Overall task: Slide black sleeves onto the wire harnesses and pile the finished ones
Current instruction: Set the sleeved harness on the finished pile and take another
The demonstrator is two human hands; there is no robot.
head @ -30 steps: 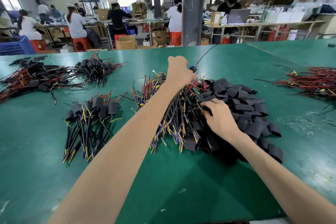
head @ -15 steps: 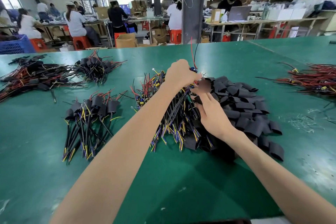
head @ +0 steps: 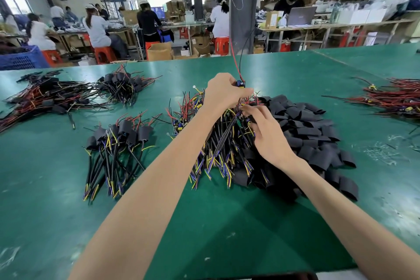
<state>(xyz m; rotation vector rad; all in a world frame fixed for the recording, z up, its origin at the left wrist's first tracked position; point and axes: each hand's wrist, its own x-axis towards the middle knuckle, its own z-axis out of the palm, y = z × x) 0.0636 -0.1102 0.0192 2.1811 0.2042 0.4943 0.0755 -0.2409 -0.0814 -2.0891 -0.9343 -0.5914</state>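
**Green worktable (head: 56, 188), head view.** At ten o'clock from the hands, a sprawl of red-and-black harnesses (head: 43, 98) is seen. A smaller sleeved cluster (head: 122, 86) lies just beside it at its three o'clock. At nine o'clock from the hands, the pile of finished harnesses (head: 118, 141) is laid, black sleeves at its far end. At centre, the unsleeved harness bundle (head: 218, 150) is spread under both forearms. One harness's blue connector (head: 240, 83) is gripped by the left hand (head: 223, 94), and its red and black wires rise toward twelve o'clock. The right hand (head: 268, 134) is curled among the wire ends (what, if anything, is pinched cannot be told). The heap of loose black sleeves (head: 306, 129) touches the bundle at three o'clock. A further pile of red harnesses (head: 395, 98) lies well apart at two o'clock.
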